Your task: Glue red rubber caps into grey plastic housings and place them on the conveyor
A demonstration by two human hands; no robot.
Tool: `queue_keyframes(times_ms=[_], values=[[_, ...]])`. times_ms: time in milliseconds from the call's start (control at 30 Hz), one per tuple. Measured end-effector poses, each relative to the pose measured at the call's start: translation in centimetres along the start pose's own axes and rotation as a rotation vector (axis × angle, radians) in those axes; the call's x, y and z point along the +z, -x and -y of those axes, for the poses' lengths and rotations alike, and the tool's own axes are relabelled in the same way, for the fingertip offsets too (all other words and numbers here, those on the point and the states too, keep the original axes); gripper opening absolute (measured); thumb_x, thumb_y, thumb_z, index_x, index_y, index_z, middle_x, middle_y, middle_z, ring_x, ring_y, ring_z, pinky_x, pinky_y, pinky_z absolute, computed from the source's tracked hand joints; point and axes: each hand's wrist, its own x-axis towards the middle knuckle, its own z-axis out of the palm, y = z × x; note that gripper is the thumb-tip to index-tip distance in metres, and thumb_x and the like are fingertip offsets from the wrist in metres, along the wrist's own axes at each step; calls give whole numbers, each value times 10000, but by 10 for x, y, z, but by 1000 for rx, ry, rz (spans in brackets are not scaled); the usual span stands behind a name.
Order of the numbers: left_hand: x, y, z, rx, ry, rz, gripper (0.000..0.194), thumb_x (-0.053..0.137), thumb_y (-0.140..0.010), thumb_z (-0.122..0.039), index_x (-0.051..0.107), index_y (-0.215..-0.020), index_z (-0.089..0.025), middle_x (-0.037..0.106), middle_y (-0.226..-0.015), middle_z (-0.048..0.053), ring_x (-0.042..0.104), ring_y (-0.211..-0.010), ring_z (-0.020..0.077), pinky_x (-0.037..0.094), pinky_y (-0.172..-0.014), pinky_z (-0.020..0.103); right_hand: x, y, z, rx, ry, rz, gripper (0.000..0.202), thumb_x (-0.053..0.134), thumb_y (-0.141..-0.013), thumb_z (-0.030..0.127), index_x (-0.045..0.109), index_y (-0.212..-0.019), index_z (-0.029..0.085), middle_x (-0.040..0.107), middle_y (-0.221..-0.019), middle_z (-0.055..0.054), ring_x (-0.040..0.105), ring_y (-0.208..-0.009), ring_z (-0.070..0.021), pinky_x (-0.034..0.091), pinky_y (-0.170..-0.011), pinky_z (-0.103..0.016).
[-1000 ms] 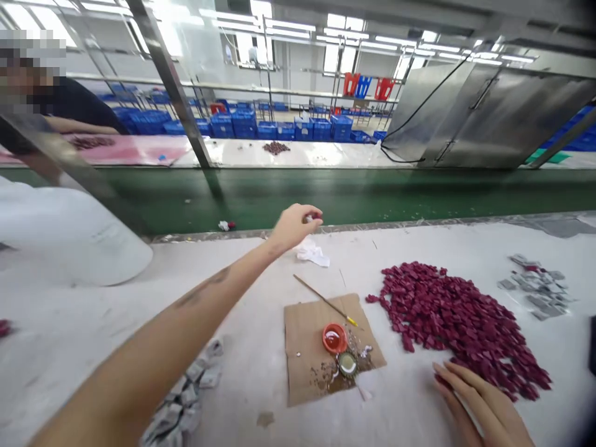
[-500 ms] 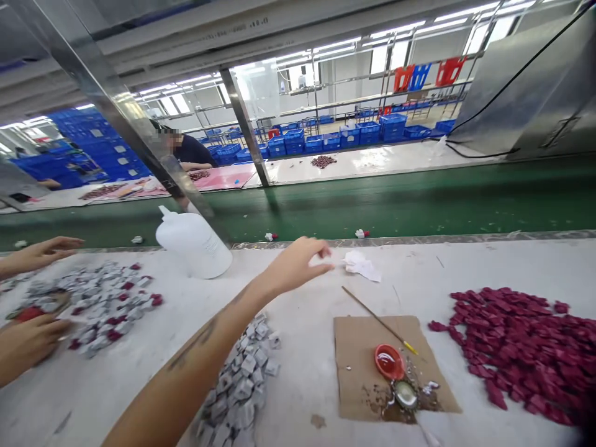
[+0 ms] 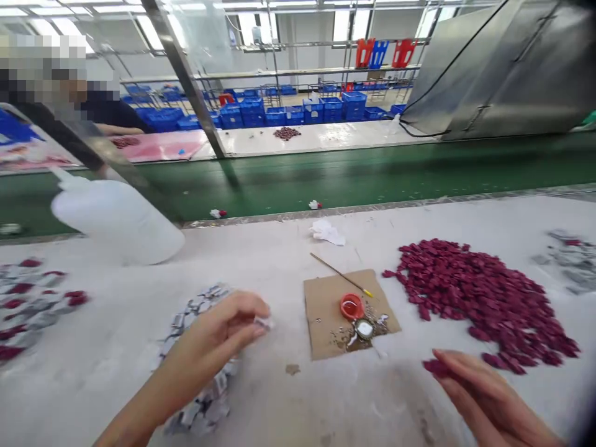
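My left hand (image 3: 228,332) pinches a small white-grey piece (image 3: 264,321) between thumb and fingers, just right of a pile of grey pieces (image 3: 205,403). At the lower right, my right hand (image 3: 479,388) holds a dark red piece (image 3: 436,368) at its fingertips, below the large heap of dark red pieces (image 3: 484,292). Between the hands lies a square of brown cardboard (image 3: 321,329). On it are a red cap with liquid (image 3: 351,307), a metal cap with white content (image 3: 364,328) and the yellow tip of a thin stick (image 3: 342,274).
A white bottle (image 3: 121,217) stands at the left, near mixed grey and red pieces (image 3: 28,304). Crumpled tissue (image 3: 327,231) lies behind the cardboard. Beyond runs a green belt (image 3: 372,177) with small pieces along its near edge. A person (image 3: 112,115) sits across it.
My left hand has come back from near the belt to the grey pile and now grips a piece. My right hand has come into view with a red piece. The view has shifted right.
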Motion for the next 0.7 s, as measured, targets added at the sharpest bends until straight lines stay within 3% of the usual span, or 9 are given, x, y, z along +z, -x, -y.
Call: queue_keyframes(times_ms=[100,167,233,333,433,533,700], values=[[33,31,7,-149,582,1,268,647,-795,-540,706,-925,-313,624,-1058,17,628,-680,120,516,-574,222,9,-33,22,-262,56,120,186,588,-882,190,692,-1015,267,708,-981,-14,698,-843,-142,592,-739,-199],[61,47,13,-167,737,76,366,689,-728,-587,725,-979,-323,634,-1048,30,599,-629,97,506,-554,210,19,-46,28,-361,108,133,214,579,-885,148,674,-1056,234,710,-976,-30,692,-867,-144,587,-764,-212],[90,58,16,-85,777,109,394,730,-706,-554,724,-1030,-329,640,-969,34,601,-675,112,512,-581,207,27,-53,29,-438,151,163,210,583,-879,127,665,-1054,210,712,-959,-43,686,-884,-156,586,-795,-247],[124,64,18,69,674,3,311,709,-792,-308,683,-1097,-361,640,-910,4,617,-728,111,520,-644,194,32,-57,27,-547,157,269,221,551,-887,86,669,-1033,204,707,-961,-55,679,-900,-158,585,-797,-269],[145,66,19,172,433,-120,479,668,-734,-51,622,-1112,-341,648,-888,-40,594,-647,71,510,-644,152,33,-61,24,-610,162,336,258,520,-897,69,672,-1055,206,707,-978,-66,680,-902,-159,590,-777,-276],[154,67,21,257,204,-155,471,641,-729,4,580,-1095,-286,648,-930,-26,595,-669,79,519,-675,149,37,-64,21,-620,165,378,245,518,-902,76,675,-1043,199,709,-971,-72,682,-895,-161,594,-761,-279],[157,68,27,304,11,-108,458,602,-796,3,527,-1162,-263,650,-1043,13,640,-918,143,535,-797,204,39,-64,19,-606,177,415,260,527,-894,61,674,-1058,199,700,-996,-74,673,-921,-166,589,-776,-287]])
